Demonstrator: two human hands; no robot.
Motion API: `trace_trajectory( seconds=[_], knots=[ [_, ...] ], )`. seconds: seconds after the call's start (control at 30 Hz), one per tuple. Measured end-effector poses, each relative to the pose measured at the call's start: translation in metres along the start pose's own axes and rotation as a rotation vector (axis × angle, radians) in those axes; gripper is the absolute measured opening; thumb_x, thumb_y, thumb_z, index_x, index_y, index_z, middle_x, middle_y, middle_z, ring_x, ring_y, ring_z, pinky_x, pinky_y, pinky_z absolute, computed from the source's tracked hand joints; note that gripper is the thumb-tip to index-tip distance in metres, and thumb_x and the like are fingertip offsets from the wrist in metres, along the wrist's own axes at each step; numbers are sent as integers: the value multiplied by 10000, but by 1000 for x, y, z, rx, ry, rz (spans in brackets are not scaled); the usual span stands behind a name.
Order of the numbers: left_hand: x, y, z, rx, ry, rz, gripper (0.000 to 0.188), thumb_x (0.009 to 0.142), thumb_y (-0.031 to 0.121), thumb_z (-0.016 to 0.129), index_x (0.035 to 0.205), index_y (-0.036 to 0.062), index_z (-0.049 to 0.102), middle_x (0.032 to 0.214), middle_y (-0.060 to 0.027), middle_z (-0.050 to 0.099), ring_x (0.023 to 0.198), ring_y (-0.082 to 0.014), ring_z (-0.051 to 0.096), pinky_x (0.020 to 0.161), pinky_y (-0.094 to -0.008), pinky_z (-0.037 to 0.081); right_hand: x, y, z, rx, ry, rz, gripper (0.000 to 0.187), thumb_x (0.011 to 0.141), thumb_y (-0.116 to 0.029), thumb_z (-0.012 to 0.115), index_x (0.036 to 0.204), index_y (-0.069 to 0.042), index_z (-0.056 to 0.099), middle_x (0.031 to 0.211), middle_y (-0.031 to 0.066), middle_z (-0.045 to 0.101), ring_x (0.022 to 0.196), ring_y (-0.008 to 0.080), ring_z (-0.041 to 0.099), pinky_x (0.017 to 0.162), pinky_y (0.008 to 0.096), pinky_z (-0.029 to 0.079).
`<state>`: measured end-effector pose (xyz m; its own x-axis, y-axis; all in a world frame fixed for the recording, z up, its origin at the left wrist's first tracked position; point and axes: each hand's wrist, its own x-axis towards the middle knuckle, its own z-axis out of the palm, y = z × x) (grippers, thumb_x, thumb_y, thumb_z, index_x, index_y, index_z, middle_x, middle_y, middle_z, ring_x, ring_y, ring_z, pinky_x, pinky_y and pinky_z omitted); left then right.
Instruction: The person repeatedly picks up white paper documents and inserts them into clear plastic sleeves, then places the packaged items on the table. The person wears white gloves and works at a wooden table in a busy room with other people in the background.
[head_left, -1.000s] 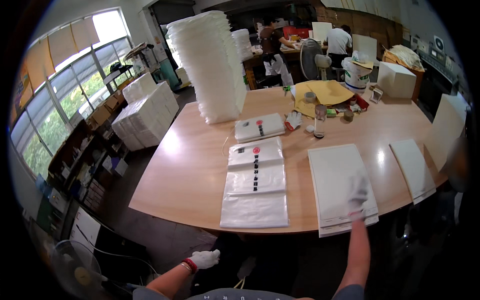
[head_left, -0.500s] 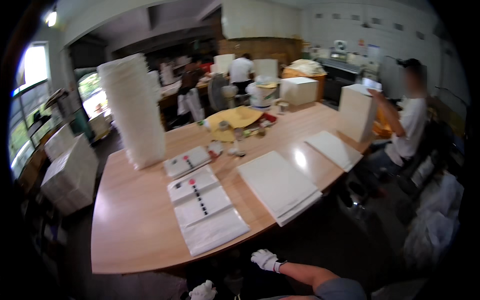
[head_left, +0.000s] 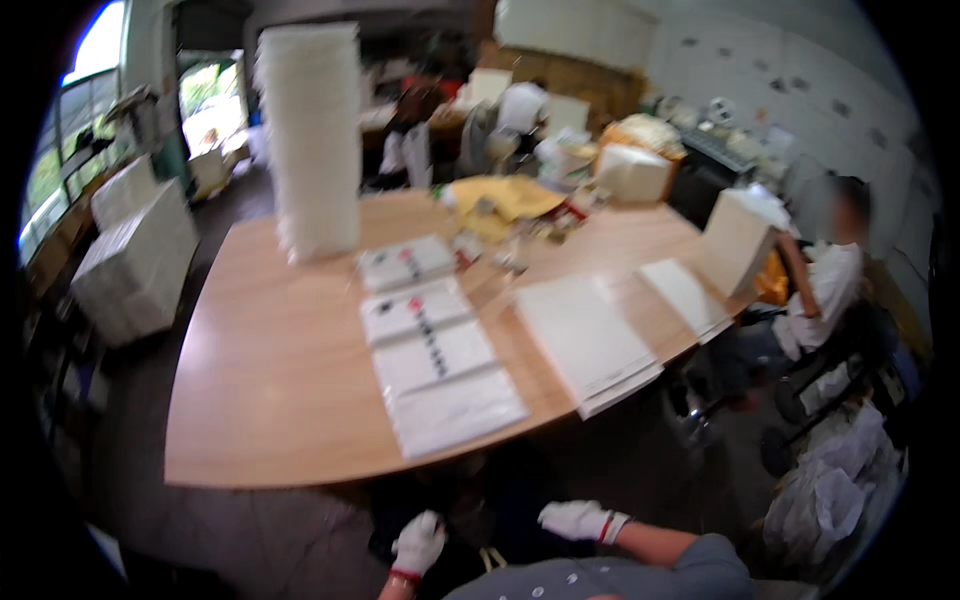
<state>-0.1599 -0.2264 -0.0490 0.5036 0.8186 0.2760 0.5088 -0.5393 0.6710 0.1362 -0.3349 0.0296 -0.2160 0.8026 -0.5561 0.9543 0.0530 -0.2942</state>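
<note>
My left hand (head_left: pixel 418 543), in a white glove with a red cuff edge, rests over my dark-clothed lap; blur hides how its fingers are set. To its right lies my gloved right hand (head_left: pixel 575 520), palm down over my leg with the fingers laid out and nothing in them. Both are below the table's near edge. The nearest things on the table are a flat white plastic bag (head_left: pixel 455 400) with dark print and a red mark, and a stack of large white sheets (head_left: pixel 590 335). Behind the bag sits a folded white pile (head_left: pixel 407 263) with similar print.
A tall white stack (head_left: pixel 312 140) stands on the wooden table (head_left: pixel 260 390). Yellow paper (head_left: pixel 510 200) and small items lie farther back. At the right a seated person (head_left: pixel 835 280) is beside a white block-shaped stack (head_left: pixel 737 240). Wrapped white bundles (head_left: pixel 135 265) stand on the left.
The view has tilted and shifted, so the table sits higher in it. My left hand and wrist now show more fully; my right hand still lies over my leg.
</note>
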Motion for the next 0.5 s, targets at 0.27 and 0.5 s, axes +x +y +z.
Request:
trace_trajectory(
  seconds=[0.27, 0.5],
  knots=[
    [78, -9, -51, -122, 259, -100, 135, 718, 21, 616, 827, 46, 542, 740, -140, 567, 681, -328, 573, 590, -398, 465, 81, 7, -79, 225, 859, -112, 291, 822, -215, 556, 1051, -35, 565, 1008, 170, 600, 969, 330, 566, 839, 399, 452],
    [147, -41, -31, 256, 174, -298, 252, 687, 137, 632, 904, 22, 573, 982, -144, 548, 957, -339, 500, 840, -435, 391, 189, 89, -121, 503, 986, 282, 259, 835, -198, 562, 1050, -58, 595, 1021, 159, 622, 939, 307, 592, 832, 373, 461]
  ],
)
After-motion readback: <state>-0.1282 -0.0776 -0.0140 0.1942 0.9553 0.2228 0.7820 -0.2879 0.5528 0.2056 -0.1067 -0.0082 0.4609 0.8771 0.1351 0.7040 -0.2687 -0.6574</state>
